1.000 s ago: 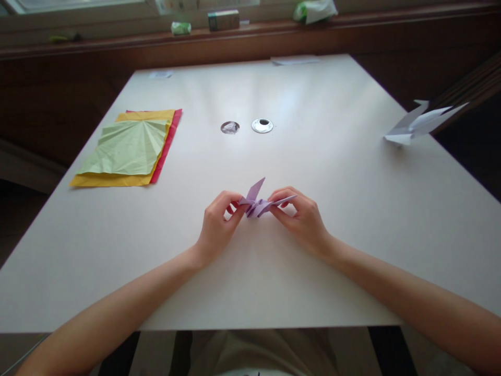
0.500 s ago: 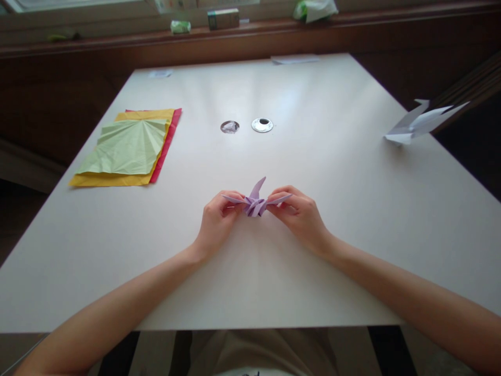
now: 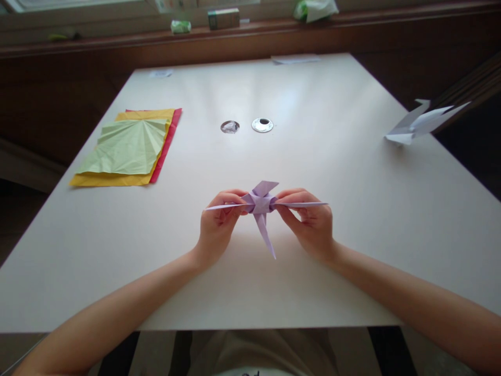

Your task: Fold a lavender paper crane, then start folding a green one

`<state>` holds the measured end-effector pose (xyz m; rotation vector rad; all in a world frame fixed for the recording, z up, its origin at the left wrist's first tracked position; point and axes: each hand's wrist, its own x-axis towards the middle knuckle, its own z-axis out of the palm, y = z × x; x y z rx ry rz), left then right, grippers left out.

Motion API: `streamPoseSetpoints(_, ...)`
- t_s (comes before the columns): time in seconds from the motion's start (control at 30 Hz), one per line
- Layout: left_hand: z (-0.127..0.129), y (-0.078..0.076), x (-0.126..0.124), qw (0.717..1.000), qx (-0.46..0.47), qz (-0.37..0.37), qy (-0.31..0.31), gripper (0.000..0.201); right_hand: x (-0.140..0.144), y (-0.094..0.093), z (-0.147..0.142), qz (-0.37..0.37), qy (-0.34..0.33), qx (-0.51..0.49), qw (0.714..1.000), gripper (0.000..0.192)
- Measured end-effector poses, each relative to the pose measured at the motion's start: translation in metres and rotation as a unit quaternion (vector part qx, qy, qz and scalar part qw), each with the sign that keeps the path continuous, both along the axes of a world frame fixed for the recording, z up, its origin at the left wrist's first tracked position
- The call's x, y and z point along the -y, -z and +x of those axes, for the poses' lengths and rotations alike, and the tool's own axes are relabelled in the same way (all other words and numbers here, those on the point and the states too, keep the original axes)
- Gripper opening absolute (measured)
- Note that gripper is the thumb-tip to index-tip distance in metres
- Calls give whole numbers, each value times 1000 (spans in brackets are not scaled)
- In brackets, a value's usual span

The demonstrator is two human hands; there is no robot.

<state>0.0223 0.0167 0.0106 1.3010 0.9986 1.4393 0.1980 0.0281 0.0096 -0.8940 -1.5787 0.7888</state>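
Between my hands, over the near half of the white table (image 3: 250, 292), is a purple folded-paper figure (image 3: 262, 203). It has a compact knotted middle and several narrow pointed strips: two stretch sideways, one points toward me and a shorter one points away. My left hand (image 3: 219, 222) pinches it at the base of the left strip. On the other side, my right hand (image 3: 311, 222) pinches the base of the right strip. Both sets of fingers are closed on the paper, and parts of the fingertips are hidden behind it.
Creased green paper (image 3: 125, 149) lies on yellow paper (image 3: 105, 180) and red paper (image 3: 166, 146) at the left. A white folded-paper bird (image 3: 415, 125) stands at the right edge. Two round table holes (image 3: 262, 125) are beyond my hands. A small box (image 3: 223, 19) sits on the sill.
The purple figure has turned between my fingers; a strip now points toward me and its side strips look longer. My right hand has shifted slightly right.
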Motion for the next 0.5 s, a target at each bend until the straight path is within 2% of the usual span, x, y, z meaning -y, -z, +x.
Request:
streamPoseSetpoints(0.37, 0, -2, 3, 998, 30, -60, 16, 8, 1, -1, -4, -48, -21, -84, 995, 8)
streamPoseSetpoints(0.5, 1, -1, 3, 999, 25, -38, 20, 7, -1, -1, -4, -40, -15, -37, 998, 13)
